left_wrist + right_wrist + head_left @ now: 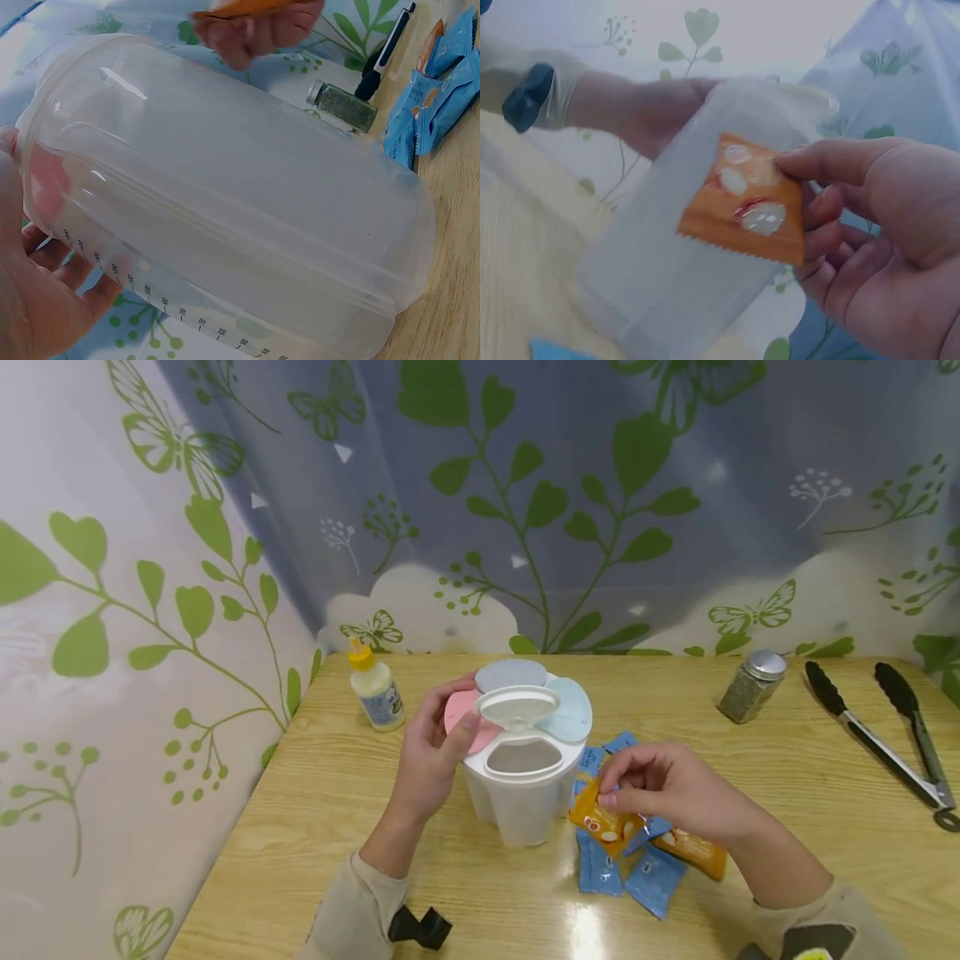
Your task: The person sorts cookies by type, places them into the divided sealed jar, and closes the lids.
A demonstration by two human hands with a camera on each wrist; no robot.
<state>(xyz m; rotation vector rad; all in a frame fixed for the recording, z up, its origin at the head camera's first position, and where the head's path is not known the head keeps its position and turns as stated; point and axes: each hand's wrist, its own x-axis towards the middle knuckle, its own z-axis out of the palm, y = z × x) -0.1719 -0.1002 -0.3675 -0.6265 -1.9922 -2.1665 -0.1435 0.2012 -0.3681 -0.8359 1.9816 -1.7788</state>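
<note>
The translucent, lobed storage canister [517, 814] stands upright on the wood-grain table [300, 877], in front of the person; its ribbed, milky wall carries a row of small black scale marks along one side. Its white top bears four lids: a pink lid [460, 724], a grey lid [512, 674] and a light blue lid [572, 710] lie closed, while a white lid [517, 704] stands raised behind the one uncovered opening, nearest the person. The left hand [435, 743] grips the canister's upper side, its thumb over the pink lid. The right hand [667, 789] pinches one orange snack packet [742, 202] between thumb and fingers, above the pile just right of the canister; the packet is glossy and pillow-shaped, with pale oval pictures, touches of red and a zigzag-cut end. There are two orange packets in all, the second orange packet [697, 853] lying on the pile's right side, and at least five blue packets [656, 881], which overlap too much for an exact count. Further off are one yellow-capped squeeze bottle [380, 697] to the left, and one silver-capped seasoning jar [750, 689] and one pair of black-tipped tongs [888, 757], spread apart, to the right.
</note>
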